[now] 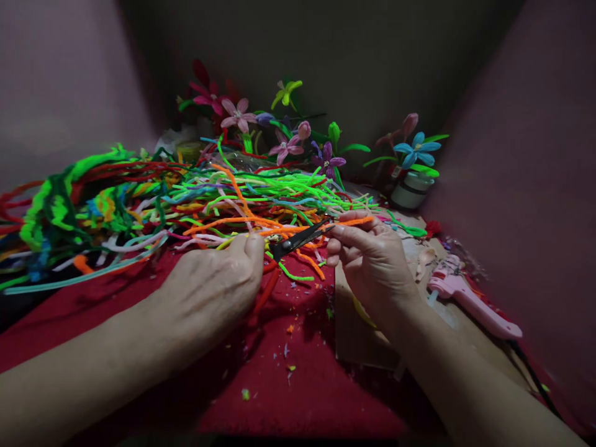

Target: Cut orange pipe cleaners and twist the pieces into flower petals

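My left hand (218,279) is closed, its back toward me, around the red-handled end of a pair of dark-bladed scissors (302,239). Its fingers are mostly hidden. The scissor blades point right and slightly away, reaching my right fingertips. Between thumb and fingers, my right hand (372,254) pinches an orange pipe cleaner (358,221), whose tip sticks out past the fingers. The orange strand runs left along the blades toward my left thumb; I cannot tell whether the left hand also grips it. More orange pipe cleaners (235,189) lie just behind.
A wide heap of coloured pipe cleaners (116,198) covers the back left. Pipe-cleaner flowers (284,146) stand behind it, with a blue flower (418,151) above a small jar (412,189). A pink glue gun (475,298) lies right, beside a cardboard piece (356,335). Scraps dot the red cloth (298,403).
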Action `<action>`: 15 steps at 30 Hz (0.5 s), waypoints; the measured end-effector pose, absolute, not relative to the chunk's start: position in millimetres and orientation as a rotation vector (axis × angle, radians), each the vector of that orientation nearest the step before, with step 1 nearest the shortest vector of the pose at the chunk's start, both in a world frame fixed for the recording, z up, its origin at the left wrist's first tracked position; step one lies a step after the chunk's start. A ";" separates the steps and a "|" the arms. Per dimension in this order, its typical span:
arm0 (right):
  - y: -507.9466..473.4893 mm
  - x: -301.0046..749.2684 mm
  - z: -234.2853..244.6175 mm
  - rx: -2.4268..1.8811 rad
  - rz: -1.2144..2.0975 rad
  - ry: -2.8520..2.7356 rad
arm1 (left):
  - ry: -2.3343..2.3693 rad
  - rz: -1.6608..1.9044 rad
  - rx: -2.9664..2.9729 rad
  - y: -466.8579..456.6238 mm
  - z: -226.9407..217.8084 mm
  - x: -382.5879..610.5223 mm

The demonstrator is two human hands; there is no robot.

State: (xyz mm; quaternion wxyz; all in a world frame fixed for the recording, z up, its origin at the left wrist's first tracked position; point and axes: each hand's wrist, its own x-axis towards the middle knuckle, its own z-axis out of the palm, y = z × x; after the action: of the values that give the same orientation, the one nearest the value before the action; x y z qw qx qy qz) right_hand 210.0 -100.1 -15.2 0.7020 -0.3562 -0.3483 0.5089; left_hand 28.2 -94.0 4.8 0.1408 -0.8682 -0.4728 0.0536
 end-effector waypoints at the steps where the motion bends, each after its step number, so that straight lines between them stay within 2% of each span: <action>1: -100.0 210.0 -15.3 -0.794 1.134 -0.775 | -1.370 0.159 -2.510 -94.1 5.1 28.3; 15: -97.2 213.0 -14.9 -0.848 1.252 -0.681 | -1.376 0.195 -2.450 -94.6 3.5 29.0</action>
State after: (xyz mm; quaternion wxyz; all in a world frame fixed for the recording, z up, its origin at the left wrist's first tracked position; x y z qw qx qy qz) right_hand 213.0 -97.2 -14.9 0.6756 -0.3770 -0.3028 0.5566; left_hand 29.0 -94.6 3.5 0.1619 -0.8584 -0.4820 0.0682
